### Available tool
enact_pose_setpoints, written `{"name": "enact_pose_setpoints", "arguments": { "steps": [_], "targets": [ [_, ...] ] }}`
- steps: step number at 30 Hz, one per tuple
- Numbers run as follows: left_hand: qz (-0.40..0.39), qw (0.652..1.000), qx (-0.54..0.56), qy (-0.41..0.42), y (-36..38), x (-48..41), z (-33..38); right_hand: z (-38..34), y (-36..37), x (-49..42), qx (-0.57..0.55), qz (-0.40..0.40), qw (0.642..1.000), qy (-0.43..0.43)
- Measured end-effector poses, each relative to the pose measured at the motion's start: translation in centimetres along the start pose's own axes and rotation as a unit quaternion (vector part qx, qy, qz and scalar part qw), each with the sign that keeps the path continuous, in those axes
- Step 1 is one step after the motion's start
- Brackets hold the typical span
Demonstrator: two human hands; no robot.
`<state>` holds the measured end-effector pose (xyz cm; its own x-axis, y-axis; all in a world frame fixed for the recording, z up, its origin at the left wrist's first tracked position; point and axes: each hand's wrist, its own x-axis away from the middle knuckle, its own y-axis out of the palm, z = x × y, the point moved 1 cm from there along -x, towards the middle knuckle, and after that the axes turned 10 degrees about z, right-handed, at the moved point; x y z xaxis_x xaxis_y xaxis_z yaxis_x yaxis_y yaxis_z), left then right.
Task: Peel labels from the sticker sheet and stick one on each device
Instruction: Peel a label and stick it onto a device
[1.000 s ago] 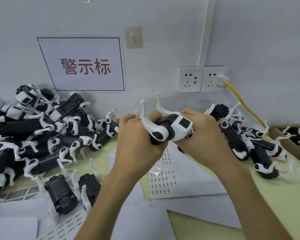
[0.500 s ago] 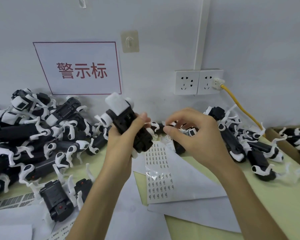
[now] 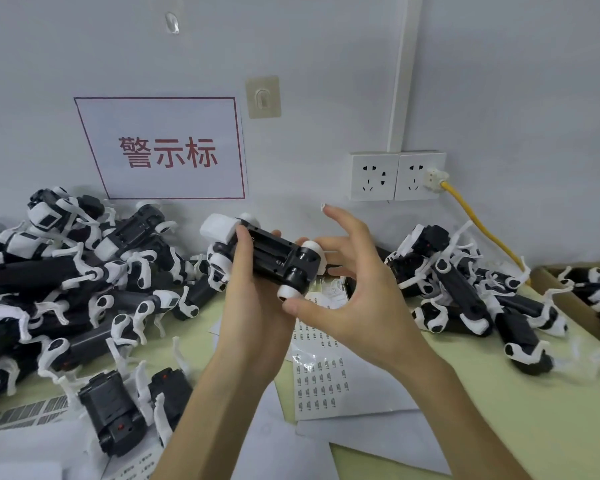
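Sticker sheet lies flat on the table, directly below both hands, among loose white paper. Above it, the left hand grips one device around its black body, underside up, clear of the table. The right hand sits just beside the device's right end, fingers spread and loosely curved, grasping nothing. A small white scrap, possibly a label, sits on its raised index fingertip. Further devices lie in a left pile and a right pile. On the wall behind are a sign and twin sockets.
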<state>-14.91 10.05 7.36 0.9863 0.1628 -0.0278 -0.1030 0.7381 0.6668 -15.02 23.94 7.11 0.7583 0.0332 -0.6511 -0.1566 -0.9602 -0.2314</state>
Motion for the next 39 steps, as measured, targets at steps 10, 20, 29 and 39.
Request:
{"name": "enact_pose_setpoints", "arguments": {
  "steps": [10, 20, 29, 39],
  "targets": [
    [-0.076, 0.993, 0.057, -0.070, -0.4, -0.5, 0.3, 0.0, 0.2, -0.2, -0.055, 0.068, 0.996, -0.012],
    [0.030, 0.963, 0.171, -0.206, 0.3, 0.6, 0.6, 0.0, 0.9, 0.3, -0.045, 0.112, 0.993, -0.013],
    [0.225, 0.974, -0.016, -0.004, -1.5, -0.4, 1.6, -0.5, -2.4, -1.1, -0.107, 0.171, 0.978, 0.051],
    [-0.227, 0.843, -0.467, 0.136, -1.6, -0.2, 2.4, -0.3, -4.5, -1.7, -0.147, -0.003, 0.979, 0.143]
  ]
}}
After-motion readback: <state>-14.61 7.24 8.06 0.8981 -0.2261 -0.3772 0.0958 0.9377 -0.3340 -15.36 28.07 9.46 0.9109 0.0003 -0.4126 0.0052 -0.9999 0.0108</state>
